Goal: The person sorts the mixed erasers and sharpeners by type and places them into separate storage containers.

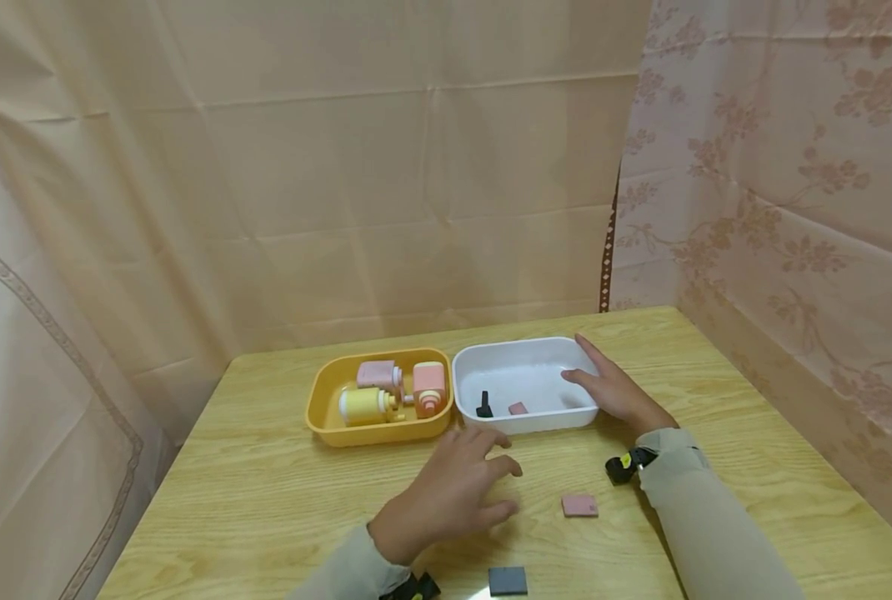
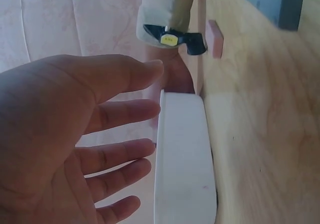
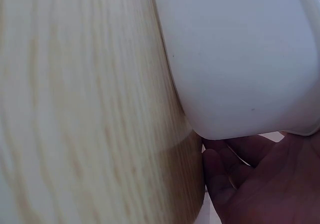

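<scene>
My right hand holds the right end of a white plastic bin, thumb over the rim and fingers along the outer wall. In the right wrist view, some fingers curl low beside the bin's end wall. Inside the bin lie a small black piece with an upright stem and a small pink block. My left hand hovers in front of the bins with fingers spread and nothing in it. To its right, another pink block lies on the table; a dark grey block lies nearer me.
A yellow bin stands against the white bin's left side. It contains a pale pink bottle, a yellow bottle and a coral-pink bottle. Curtains hang behind the wooden table and along its sides.
</scene>
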Demonstrator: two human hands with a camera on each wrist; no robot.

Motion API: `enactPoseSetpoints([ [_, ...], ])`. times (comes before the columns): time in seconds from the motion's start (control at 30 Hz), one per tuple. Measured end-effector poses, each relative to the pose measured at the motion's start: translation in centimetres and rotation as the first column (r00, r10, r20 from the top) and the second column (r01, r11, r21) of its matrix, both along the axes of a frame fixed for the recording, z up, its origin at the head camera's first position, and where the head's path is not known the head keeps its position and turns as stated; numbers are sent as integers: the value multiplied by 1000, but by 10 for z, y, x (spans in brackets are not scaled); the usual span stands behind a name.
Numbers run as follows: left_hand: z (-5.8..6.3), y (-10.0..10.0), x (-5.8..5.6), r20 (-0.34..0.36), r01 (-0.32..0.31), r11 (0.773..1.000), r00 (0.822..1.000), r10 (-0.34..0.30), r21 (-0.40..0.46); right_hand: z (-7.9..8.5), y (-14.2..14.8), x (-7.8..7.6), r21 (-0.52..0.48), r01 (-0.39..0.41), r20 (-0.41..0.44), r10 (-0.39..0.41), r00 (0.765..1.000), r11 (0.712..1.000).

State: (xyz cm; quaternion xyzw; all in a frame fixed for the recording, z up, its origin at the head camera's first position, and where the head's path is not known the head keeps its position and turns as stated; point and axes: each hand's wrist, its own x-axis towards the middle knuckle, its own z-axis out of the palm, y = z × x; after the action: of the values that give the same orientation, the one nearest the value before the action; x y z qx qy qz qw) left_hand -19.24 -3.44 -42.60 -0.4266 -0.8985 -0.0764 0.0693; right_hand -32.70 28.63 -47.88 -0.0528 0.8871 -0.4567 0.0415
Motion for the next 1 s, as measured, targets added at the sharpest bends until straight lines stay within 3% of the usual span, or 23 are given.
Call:
enactPoseSetpoints([
  [0.17,0,3,5,46,36,999,998,-35,-18,0,-1,0,1,8,1,-8,1000,1000],
  [0.43,-5,2,13,32,82,996,996,-81,-41,1,-2,1,9,11,3,-11,1000,1000],
  [0.7,-8,-4,19,112,108,993,989,-101,-58,4,-4,3,17,11,9,-11,1000,1000],
  [1.0,-11,-5,25,93,135,987,988,-126,-89,4,-4,4,14,3,-2,-3,1000,1000],
])
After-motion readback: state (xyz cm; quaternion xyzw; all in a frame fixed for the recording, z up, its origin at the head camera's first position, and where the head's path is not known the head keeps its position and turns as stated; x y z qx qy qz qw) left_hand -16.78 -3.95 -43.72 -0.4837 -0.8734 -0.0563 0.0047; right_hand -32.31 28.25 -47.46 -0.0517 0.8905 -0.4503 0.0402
